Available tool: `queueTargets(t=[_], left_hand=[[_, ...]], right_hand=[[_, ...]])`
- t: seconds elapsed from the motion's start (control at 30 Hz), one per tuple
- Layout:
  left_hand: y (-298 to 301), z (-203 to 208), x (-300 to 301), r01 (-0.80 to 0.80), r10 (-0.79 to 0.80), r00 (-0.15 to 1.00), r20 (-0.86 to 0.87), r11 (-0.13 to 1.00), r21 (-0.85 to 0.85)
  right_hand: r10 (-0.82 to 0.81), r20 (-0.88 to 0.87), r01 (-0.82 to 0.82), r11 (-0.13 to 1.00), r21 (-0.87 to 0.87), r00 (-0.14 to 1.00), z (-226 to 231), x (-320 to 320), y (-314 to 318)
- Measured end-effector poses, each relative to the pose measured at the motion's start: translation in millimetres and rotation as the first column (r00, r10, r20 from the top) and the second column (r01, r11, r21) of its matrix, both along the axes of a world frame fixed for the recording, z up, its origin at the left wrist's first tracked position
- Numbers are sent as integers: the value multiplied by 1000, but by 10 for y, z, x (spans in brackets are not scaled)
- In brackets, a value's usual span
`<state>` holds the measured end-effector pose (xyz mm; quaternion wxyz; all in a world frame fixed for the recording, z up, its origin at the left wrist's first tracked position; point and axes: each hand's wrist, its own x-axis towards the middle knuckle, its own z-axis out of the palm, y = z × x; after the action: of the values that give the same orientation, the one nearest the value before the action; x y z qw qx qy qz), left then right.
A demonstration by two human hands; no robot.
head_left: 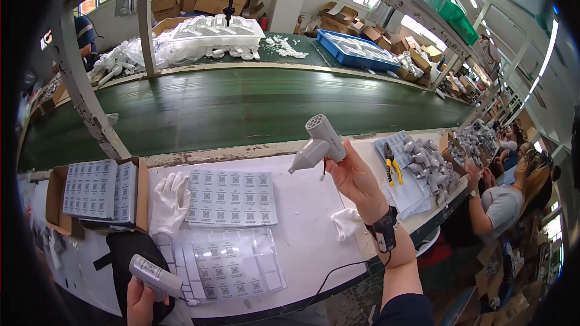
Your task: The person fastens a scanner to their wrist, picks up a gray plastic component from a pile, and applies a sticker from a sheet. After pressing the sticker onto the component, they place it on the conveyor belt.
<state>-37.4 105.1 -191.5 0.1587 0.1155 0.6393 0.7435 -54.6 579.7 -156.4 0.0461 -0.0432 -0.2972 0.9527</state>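
Observation:
My right hand [355, 175], raised over the table's right half, is closed round a pale grey hair dryer body [323, 142]. Its round grille faces up, and a short wire end sticks out below. At the lower left, my left hand [140, 302] grips a second grey hair dryer body [156, 276], lying level above a black cloth pouch [124, 256]. A partly used sheet of square-code stickers [226, 265] is just right of that hand. Behind it lies a stack of full sticker sheets [232, 198], with a white glove [170, 202] alongside.
Beyond the table edge runs a green conveyor belt [241, 105]. A cardboard box of sticker sheets [142, 196] stands left. Yellow-handled pliers [393, 166] and a pile of grey housings [429, 166] lie right. A black cable [329, 274] runs from my right wrist. Co-workers sit further right.

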Motion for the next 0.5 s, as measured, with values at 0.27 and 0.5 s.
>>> queueTargets(t=[0.27, 0.5], left_hand=[[17, 44, 100, 84, -84, 996, 3, 996, 1], [34, 61, 178, 69, -69, 998, 6, 998, 10]], right_hand=[[35, 9, -34, 998, -52, 999, 60, 300, -188], [20, 44, -20, 1000, -3, 999, 111, 535, -350]])
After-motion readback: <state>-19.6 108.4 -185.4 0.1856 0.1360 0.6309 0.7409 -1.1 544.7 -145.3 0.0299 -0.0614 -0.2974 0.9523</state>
